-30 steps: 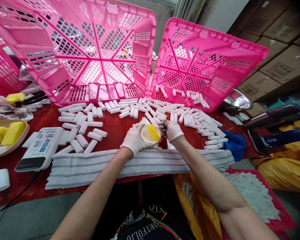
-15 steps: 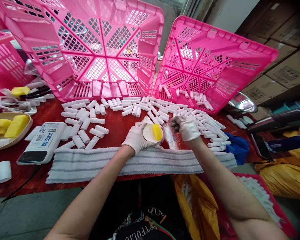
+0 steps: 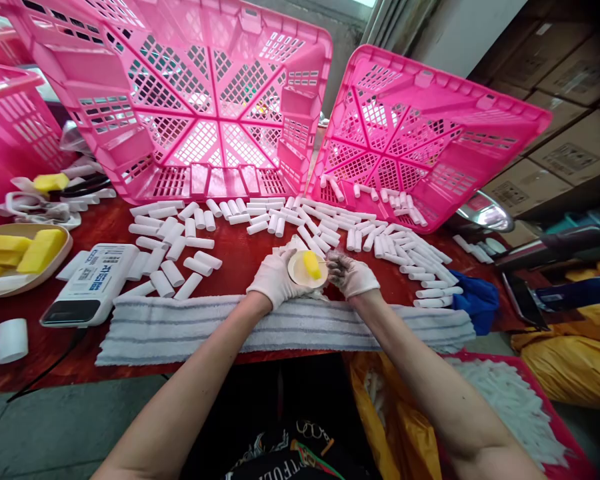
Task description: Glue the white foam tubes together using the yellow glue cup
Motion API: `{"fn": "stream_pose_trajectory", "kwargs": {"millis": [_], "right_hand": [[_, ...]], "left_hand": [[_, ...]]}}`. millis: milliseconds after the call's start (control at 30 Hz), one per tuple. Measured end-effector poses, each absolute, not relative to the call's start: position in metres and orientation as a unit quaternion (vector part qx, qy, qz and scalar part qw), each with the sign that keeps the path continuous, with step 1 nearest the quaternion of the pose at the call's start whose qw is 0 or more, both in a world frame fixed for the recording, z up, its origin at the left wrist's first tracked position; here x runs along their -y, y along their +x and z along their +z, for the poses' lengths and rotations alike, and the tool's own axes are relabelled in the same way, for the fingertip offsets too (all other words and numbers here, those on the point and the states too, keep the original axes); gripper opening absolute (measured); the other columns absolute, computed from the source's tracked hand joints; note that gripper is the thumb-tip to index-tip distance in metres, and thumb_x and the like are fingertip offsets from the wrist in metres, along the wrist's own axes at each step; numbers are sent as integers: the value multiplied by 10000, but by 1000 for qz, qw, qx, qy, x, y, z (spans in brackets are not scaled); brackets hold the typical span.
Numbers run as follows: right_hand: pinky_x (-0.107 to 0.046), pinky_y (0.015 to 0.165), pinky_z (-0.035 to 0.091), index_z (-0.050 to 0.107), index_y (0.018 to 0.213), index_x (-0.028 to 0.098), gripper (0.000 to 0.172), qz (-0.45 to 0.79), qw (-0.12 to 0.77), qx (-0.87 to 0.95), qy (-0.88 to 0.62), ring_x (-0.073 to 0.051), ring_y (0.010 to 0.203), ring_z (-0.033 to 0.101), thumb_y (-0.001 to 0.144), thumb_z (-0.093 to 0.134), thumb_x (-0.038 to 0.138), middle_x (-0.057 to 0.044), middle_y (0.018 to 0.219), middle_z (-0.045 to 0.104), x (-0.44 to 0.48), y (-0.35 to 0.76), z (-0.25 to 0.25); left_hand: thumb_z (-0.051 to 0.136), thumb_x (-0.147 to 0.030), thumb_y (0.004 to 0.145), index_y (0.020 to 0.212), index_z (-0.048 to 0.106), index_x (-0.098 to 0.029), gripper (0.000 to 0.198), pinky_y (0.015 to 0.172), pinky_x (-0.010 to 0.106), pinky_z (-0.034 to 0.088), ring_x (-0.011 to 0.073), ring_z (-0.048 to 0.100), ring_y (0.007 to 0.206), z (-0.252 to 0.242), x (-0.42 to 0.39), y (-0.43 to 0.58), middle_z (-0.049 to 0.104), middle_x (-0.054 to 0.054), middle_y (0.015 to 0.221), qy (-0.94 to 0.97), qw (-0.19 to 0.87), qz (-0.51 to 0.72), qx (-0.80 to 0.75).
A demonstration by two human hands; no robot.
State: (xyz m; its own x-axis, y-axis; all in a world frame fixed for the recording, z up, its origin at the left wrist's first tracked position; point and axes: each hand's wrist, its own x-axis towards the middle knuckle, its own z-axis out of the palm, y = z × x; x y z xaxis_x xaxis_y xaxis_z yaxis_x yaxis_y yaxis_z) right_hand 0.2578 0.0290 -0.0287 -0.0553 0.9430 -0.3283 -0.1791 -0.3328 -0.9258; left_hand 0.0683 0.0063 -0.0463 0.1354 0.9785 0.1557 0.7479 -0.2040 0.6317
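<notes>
My left hand (image 3: 274, 280), in a white glove, is closed around a small round whitish dish (image 3: 300, 278). A yellow block (image 3: 311, 264) sits in that dish. Close by on the right, my gloved right hand (image 3: 353, 276) pinches a thin stick-like tool (image 3: 324, 262), whose far end reaches the yellow block; its fingertips are stained grey. Both hands are over the red table, just behind a striped towel (image 3: 180, 327). White tubes (image 3: 200, 265) lie loose to the left of the hands, and more white tubes (image 3: 420, 250) spread to the right.
Two pink crates (image 3: 325, 47) (image 3: 500, 107) stand tipped on their sides at the back. At left are a tray (image 3: 63, 257) with yellow blocks and a white device (image 3: 87, 283) with a cable. A blue cloth (image 3: 477, 303) lies at right. Boxes (image 3: 575, 150) are stacked beyond.
My right hand has moved left and closer to the dish, bringing the stick against the yellow block. The yellow block looks tilted differently. My left hand stays on the dish.
</notes>
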Motion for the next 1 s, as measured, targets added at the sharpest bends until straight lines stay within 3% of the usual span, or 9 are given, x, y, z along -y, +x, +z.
{"fn": "stream_pose_trajectory", "kwargs": {"millis": [200, 367, 567, 833, 1000], "right_hand": [[-157, 379, 360, 566, 717, 129, 117, 645, 463, 295, -532, -35, 385, 412, 733, 603, 239, 31, 518, 518, -25, 273, -39], [-180, 407, 397, 574, 716, 142, 206, 591, 503, 324, -541, -62, 436, 482, 725, 623, 342, 24, 527, 539, -17, 292, -22], [-199, 437, 418, 619, 823, 138, 386, 534, 408, 498, -548, -80, 461, 521, 714, 607, 509, -14, 609, 614, 7, 261, -15], [-181, 444, 402, 629, 804, 154, 324, 429, 398, 599, -547, -81, 509, 520, 774, 543, 465, -15, 637, 615, -27, 261, 41], [-181, 469, 388, 616, 722, 147, 221, 413, 301, 701, -497, -71, 515, 501, 814, 514, 320, -1, 603, 584, -58, 231, 28]], "left_hand": [[696, -660, 440, 1269, 456, -183, 986, 947, 354, 405, 279, 524, 1072, -49, -8, 68, 526, 112, 1199, 729, 205, 283, -588], [699, -667, 428, 1274, 453, -183, 1005, 951, 364, 400, 283, 517, 1080, -49, -7, 68, 523, 117, 1200, 720, 210, 284, -597], [696, -671, 432, 1246, 470, -191, 972, 950, 338, 408, 268, 519, 1087, -43, -5, 70, 528, 106, 1193, 720, 216, 300, -587], [671, -706, 423, 1235, 483, -191, 980, 903, 342, 440, 260, 562, 1016, -41, -6, 71, 569, 101, 1141, 712, 220, 297, -597], [663, -702, 449, 1199, 510, -206, 912, 880, 332, 456, 245, 579, 978, -37, -5, 73, 592, 83, 1095, 709, 224, 308, -594]]}}
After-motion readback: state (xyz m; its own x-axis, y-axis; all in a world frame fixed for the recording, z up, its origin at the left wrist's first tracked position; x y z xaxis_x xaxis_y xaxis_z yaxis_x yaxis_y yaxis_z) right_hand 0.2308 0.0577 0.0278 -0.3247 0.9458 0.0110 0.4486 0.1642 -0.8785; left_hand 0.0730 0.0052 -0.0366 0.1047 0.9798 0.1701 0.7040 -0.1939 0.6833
